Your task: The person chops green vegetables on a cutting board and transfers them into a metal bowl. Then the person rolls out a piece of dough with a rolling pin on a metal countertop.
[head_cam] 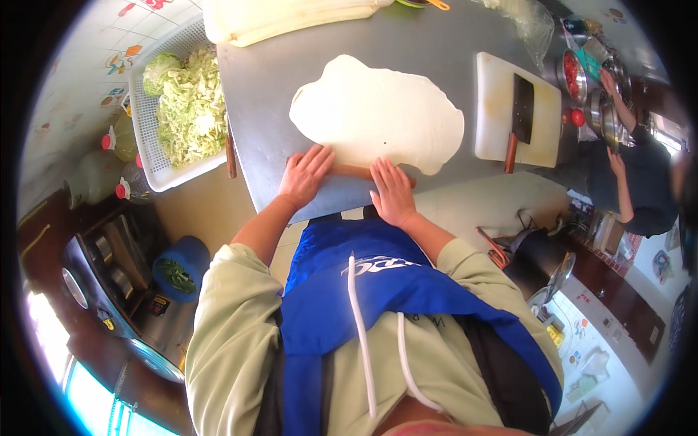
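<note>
A wide, thin sheet of dough [376, 111] lies on the grey tabletop [262, 98], with an uneven outline and a small dark spot near its lower edge. Along its near edge runs a wooden rolling pin [350, 171]. Both palms press on the pin from above: my left hand [306, 177] near its left end, my right hand [392, 192] near its right end. The fingertips of each reach to the dough's border. Part of the pin is hidden under the hands.
To the left stands a white plastic basket [143, 117] of chopped cabbage [191, 114]. A cleaver [522, 106] rests on a white cutting board [493, 109] at right. Another board [294, 16] lies at the far edge. A person [627, 174] works among metal bowls at far right.
</note>
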Action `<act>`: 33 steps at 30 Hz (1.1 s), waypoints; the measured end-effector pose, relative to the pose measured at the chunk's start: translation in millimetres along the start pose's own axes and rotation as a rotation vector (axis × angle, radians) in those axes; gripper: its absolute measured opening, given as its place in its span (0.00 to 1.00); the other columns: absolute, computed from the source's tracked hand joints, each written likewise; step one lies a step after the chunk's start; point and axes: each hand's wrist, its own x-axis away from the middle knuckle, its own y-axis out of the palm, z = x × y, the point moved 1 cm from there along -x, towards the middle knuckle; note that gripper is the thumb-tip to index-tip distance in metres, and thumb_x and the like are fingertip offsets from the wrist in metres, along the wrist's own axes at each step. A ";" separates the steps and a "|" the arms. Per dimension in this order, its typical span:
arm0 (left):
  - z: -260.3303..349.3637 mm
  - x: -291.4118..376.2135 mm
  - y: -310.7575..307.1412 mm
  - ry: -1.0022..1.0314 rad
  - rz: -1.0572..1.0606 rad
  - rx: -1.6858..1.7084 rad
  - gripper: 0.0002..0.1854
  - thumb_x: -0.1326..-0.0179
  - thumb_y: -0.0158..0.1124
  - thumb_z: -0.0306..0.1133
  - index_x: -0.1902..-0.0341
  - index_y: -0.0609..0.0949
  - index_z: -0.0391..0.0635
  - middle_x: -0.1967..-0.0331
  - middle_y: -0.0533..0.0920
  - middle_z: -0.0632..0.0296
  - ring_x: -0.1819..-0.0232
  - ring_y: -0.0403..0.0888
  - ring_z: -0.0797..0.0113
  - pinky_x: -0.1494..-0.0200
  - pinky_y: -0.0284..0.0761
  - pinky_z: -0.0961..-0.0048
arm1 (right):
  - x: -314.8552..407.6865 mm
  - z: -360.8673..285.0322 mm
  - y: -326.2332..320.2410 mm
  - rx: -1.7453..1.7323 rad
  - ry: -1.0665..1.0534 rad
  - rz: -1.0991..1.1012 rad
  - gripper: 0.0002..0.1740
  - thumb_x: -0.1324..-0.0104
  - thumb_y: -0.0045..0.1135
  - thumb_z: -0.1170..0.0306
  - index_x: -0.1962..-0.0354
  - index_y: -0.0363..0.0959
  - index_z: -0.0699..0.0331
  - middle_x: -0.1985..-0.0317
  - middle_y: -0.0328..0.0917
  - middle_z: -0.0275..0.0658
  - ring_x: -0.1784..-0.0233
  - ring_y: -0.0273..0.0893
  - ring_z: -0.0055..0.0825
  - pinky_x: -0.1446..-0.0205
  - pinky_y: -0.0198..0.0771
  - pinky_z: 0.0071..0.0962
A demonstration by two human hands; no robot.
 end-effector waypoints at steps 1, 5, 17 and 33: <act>2.8 5.0 -2.1 -0.014 -0.025 0.012 0.27 0.42 0.58 0.34 0.36 0.72 0.52 0.39 0.72 0.65 0.37 0.67 0.64 0.40 0.63 0.60 | 1.7 -3.6 -5.2 -0.022 -0.012 -0.024 0.37 0.38 0.54 0.64 0.33 0.56 0.63 0.30 0.56 0.45 0.26 0.51 0.44 0.27 0.48 0.45; -1.1 11.5 -16.3 -0.162 0.046 0.058 0.23 0.44 0.59 0.31 0.42 0.77 0.55 0.53 0.75 0.67 0.50 0.72 0.64 0.47 0.65 0.63 | -30.8 1.4 -16.9 -0.126 -0.088 0.104 0.29 0.37 0.51 0.66 0.38 0.63 0.63 0.40 0.65 0.45 0.36 0.61 0.43 0.32 0.53 0.45; -116.0 -61.7 -20.9 -0.493 0.214 -0.067 0.30 0.37 0.56 0.47 0.35 0.70 0.45 0.53 0.72 0.59 0.51 0.72 0.61 0.51 0.71 0.62 | -323.7 30.0 -10.0 0.080 -0.581 0.272 0.06 0.41 0.53 0.64 0.67 0.69 0.54 0.64 0.70 0.34 0.58 0.69 0.33 0.56 0.66 0.38; -72.7 -60.9 -41.6 -0.198 0.286 -0.073 0.26 0.44 0.60 0.30 0.39 0.76 0.54 0.60 0.75 0.66 0.57 0.72 0.61 0.54 0.69 0.65 | -185.4 53.8 -28.5 -0.130 -0.202 0.418 0.10 0.37 0.53 0.67 0.57 0.70 0.56 0.55 0.72 0.36 0.50 0.68 0.38 0.45 0.59 0.38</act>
